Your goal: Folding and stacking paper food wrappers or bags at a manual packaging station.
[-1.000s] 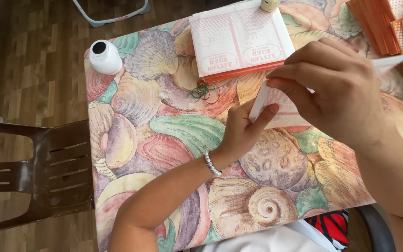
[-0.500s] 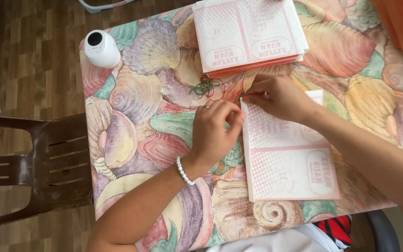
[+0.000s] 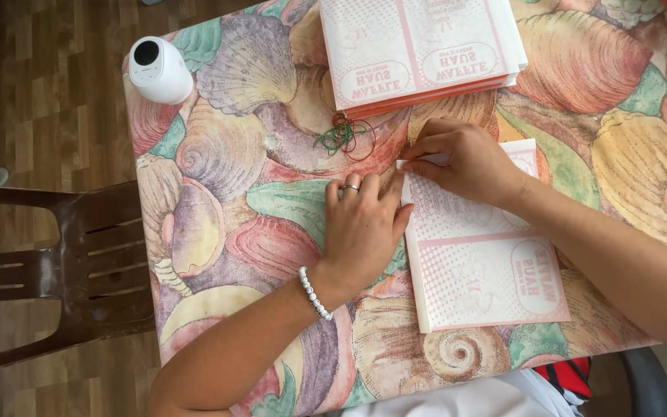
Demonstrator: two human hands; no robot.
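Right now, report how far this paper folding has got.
Done: one pink-printed sheet lies flat on the shell-patterned tablecloth. In hand: the left hand presses its left edge, the right hand pinches its top corner. Left: the stack of sheets beyond looks unworked.

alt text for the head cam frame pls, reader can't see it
The left hand lies flat beside a pink-and-white printed paper sheet while the right hand presses the sheet's top edge, on a table under a seashell-patterned cloth. Behind lie a stack of similar sheets, tangled rubber bands, and a small white round device; a brown plastic chair stands at left.
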